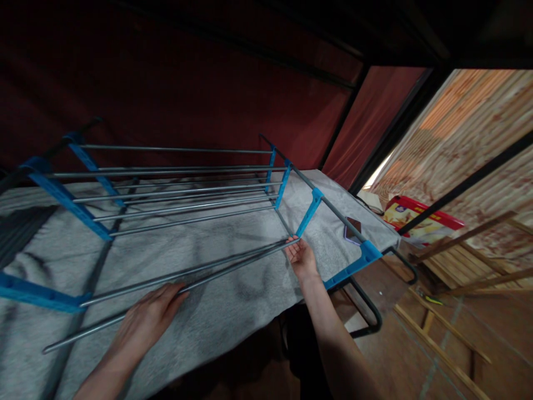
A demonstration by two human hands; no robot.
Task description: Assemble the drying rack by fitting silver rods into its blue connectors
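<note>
A rack (303, 178) of dark side tubes, blue plastic brackets and grey metal rods lies on a grey cloth. My left hand (152, 314) is wrapped over a loose metal rod (225, 274), whose left end sticks out free at the lower left. The fingers of my right hand (302, 258) close around the same rod near its right end, beside the foot of a blue bracket (308, 212). Just behind the held rod runs another rod (166, 276), joined at its left to a blue bracket (45, 294). My right fingers partly hide where the rods' right ends meet the bracket.
A phone-like flat object (353, 230) lies on the grey cloth (233, 316) beyond the right side tube. Bent black tube ends (377, 314) jut past the cloth's edge. To the right are a red and yellow box (420, 218), wooden frames (441, 347) and a tiled floor.
</note>
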